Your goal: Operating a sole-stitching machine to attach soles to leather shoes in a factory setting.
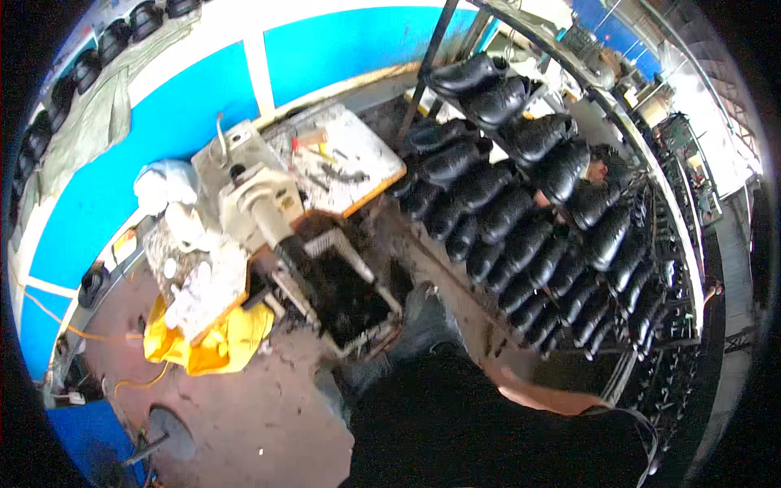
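Neither of my hands shows. Only a bare forearm [549, 398] lies across my black shirt [455, 431] at the lower right, and its hand end is hidden against the shirt. My knee in blue jeans [419, 313] rises just above it. Right of my knee stands a metal rack [651, 187] with several rows of black shoes [521, 211], toes pointing towards me. In front of me is a dirty cream-coloured machine [260, 203] with a dark open tray [350, 297] below it.
A stained white worktop [342, 154] with small tools sits behind the machine. White rags [167, 187] and a yellow cloth [211, 342] lie to its left. Behind is a blue and white wall [195, 98]. More black shoes [106, 45] line the upper left. The floor [252, 415] is reddish brown.
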A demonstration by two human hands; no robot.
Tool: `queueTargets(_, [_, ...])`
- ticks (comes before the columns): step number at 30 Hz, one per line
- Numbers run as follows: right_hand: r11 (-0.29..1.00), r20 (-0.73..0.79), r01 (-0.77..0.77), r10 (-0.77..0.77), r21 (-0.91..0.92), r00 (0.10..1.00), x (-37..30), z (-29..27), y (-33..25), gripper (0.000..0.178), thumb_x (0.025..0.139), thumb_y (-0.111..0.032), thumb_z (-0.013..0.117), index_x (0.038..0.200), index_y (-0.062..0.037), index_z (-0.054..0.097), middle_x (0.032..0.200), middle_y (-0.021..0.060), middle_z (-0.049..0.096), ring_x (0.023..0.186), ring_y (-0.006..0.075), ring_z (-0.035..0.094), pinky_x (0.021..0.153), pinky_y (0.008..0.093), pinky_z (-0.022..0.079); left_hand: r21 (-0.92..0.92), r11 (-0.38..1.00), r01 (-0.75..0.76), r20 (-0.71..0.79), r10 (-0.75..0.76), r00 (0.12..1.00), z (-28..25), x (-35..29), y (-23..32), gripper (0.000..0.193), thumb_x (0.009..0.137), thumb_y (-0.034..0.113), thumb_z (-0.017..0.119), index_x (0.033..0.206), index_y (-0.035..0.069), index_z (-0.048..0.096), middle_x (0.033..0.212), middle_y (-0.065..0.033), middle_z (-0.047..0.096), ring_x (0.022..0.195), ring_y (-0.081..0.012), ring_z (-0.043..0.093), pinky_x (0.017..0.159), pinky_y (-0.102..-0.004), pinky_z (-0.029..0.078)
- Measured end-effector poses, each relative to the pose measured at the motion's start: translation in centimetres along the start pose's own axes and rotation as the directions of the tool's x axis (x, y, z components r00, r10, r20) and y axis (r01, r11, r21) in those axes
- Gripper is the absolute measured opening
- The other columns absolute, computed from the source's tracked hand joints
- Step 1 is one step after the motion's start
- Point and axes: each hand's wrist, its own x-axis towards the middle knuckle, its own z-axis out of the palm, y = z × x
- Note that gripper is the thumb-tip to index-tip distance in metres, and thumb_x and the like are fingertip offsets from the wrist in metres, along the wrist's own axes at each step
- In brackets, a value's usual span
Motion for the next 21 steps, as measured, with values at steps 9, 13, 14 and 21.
queueTargets(9, [-0.12, -0.053, -0.612, 0.965, 0.782, -0.256, 10.3, 29.9, 55.9, 0.07, 0.075, -0.022, 0.083, 0.135, -0.0056, 0.052, 0.13, 0.0162, 0.054, 0.114, 0.0355, 0.056, 0.094, 0.045, 0.048, -0.109, 0.949, -0.296, -0.263, 0.26, 0.929, 12.9, 19.5, 2.1, 0.026, 0.106, 0.021, 0.048, 0.097, 0.0, 0.063, 0.083, -0.0154, 0.07, 0.079, -0.0227, 0.069, 0.076, -0.0326, 0.053])
queueTargets(13, [-0.267, 0.372, -0.768, 0.927, 0.581, -0.041, 12.4, 34.5, 61.2, 0.037, 0.085, -0.019, 0.064, 0.12, -0.0062, 0.066, 0.128, 0.0222, 0.06, 0.128, 0.036, 0.051, 0.1, 0.05, 0.047, -0.292, 0.848, -0.441, -0.294, 0.359, 0.886, 18.4, 24.8, 2.3, 0.028, 0.107, 0.019, 0.047, 0.1, -0.002, 0.064, 0.083, -0.0117, 0.07, 0.077, -0.0169, 0.066, 0.075, -0.0301, 0.052])
queueTargets(14, [-0.251, 0.369, -0.765, 0.929, 0.593, -0.019, 12.2, 35.5, 61.2, 0.034, 0.086, -0.014, 0.061, 0.119, -0.0066, 0.067, 0.121, 0.0225, 0.062, 0.118, 0.0349, 0.057, 0.092, 0.0489, 0.053, -0.308, 0.843, -0.441, -0.257, 0.372, 0.892, 19.3, 25.0, 2.1, 0.028, 0.107, 0.018, 0.047, 0.102, -0.003, 0.064, 0.085, -0.011, 0.071, 0.078, -0.0155, 0.065, 0.075, -0.0298, 0.051])
queueTargets(21, [-0.266, -0.01, -0.48, 0.867, 0.836, -0.498, 9.9, 30.3, 55.9, 0.03, 0.083, -0.002, 0.061, 0.112, -0.0017, 0.054, 0.107, 0.02, 0.06, 0.108, 0.0401, 0.056, 0.088, 0.0477, 0.053, -0.264, 0.893, -0.365, -0.287, 0.289, 0.914, 24.0, 20.5, -1.3, 0.028, 0.107, 0.021, 0.049, 0.106, 0.0, 0.067, 0.092, -0.0102, 0.073, 0.086, -0.014, 0.066, 0.077, -0.0287, 0.051])
